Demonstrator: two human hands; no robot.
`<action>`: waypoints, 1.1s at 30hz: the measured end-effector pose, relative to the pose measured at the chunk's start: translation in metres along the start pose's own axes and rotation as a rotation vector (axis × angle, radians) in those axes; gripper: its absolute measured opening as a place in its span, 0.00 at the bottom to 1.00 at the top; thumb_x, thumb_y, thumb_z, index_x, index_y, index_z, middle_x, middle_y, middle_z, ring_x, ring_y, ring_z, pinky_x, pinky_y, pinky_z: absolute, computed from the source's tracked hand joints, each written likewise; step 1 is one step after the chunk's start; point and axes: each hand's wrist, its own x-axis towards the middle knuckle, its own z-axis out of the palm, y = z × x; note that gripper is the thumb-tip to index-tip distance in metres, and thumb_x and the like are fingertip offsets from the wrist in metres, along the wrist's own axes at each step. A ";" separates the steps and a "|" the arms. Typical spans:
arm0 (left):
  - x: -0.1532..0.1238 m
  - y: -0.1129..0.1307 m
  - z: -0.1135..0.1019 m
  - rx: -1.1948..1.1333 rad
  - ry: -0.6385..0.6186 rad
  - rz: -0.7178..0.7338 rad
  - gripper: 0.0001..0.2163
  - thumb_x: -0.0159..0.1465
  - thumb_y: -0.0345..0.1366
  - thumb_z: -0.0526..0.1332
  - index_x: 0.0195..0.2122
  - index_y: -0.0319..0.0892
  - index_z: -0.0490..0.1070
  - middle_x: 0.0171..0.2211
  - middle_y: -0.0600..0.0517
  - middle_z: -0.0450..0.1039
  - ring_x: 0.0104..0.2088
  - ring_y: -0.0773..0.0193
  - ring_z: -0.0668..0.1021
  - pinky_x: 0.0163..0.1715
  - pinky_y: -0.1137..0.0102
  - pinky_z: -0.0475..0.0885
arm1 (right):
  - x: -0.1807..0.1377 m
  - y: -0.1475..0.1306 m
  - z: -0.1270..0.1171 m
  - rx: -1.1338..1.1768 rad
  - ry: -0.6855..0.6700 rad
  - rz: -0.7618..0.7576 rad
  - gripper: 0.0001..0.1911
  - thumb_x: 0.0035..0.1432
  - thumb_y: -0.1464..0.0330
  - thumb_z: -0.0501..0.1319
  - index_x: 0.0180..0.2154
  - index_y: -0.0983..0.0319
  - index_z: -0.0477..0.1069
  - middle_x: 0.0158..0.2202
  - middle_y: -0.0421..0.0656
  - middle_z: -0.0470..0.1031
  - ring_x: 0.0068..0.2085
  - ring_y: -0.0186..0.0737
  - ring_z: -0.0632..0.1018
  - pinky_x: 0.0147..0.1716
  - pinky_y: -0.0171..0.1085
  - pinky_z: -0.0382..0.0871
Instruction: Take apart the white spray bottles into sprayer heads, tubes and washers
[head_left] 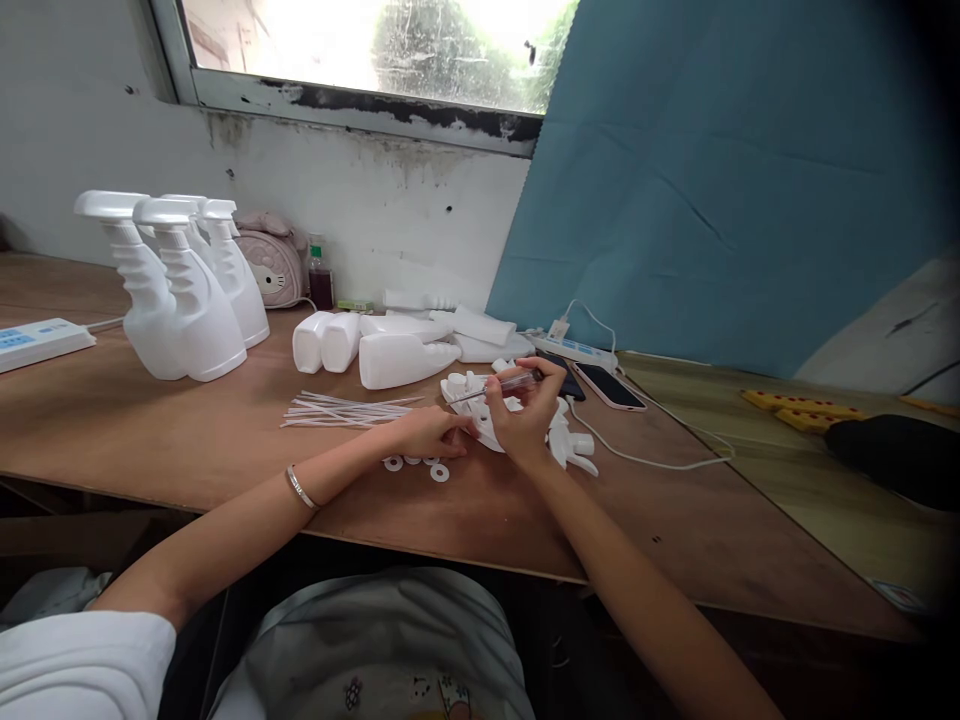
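Note:
My right hand (525, 410) is closed around a screwdriver (517, 381) with a see-through handle. Its thin shaft points left over a heap of white spray trigger heads (574, 440). My left hand (435, 432) lies low at the left side of that heap, fingers curled and the index finger against a white part; what it grips is hidden. Just below it are several flat white washers (440, 473), some partly covered by the hand. Thin white dip tubes (337, 409) lie in a loose bundle left of the hand.
White bottles (401, 360) lie on their sides behind the tubes. Several assembled spray bottles (195, 300) stand at the left, near a power strip (45, 342). A phone (609, 385) and a white cable (675, 466) lie to the right. A pink bag (271, 265) is against the wall.

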 end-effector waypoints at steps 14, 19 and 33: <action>0.002 -0.007 -0.021 -0.845 0.404 -0.074 0.05 0.52 0.36 0.49 0.22 0.42 0.55 0.16 0.57 0.50 0.18 0.70 0.58 0.20 0.73 0.57 | 0.017 0.004 -0.001 0.398 0.184 0.394 0.19 0.49 0.64 0.62 0.38 0.57 0.54 0.25 0.31 0.68 0.16 0.28 0.68 0.15 0.30 0.66; -0.002 -0.012 -0.028 -1.220 0.325 -0.052 0.14 0.53 0.41 0.47 0.16 0.42 0.44 0.15 0.57 0.43 0.17 0.70 0.56 0.17 0.73 0.56 | 0.019 0.008 0.001 0.476 0.150 0.471 0.20 0.45 0.62 0.65 0.35 0.58 0.56 0.23 0.31 0.70 0.18 0.29 0.71 0.17 0.31 0.70; -0.004 -0.006 -0.027 -1.580 0.279 -0.156 0.17 0.54 0.40 0.50 0.15 0.40 0.43 0.15 0.57 0.41 0.17 0.71 0.54 0.17 0.74 0.54 | 0.013 0.003 0.005 0.489 0.048 0.461 0.19 0.44 0.64 0.66 0.30 0.59 0.55 0.22 0.31 0.70 0.18 0.31 0.73 0.17 0.32 0.71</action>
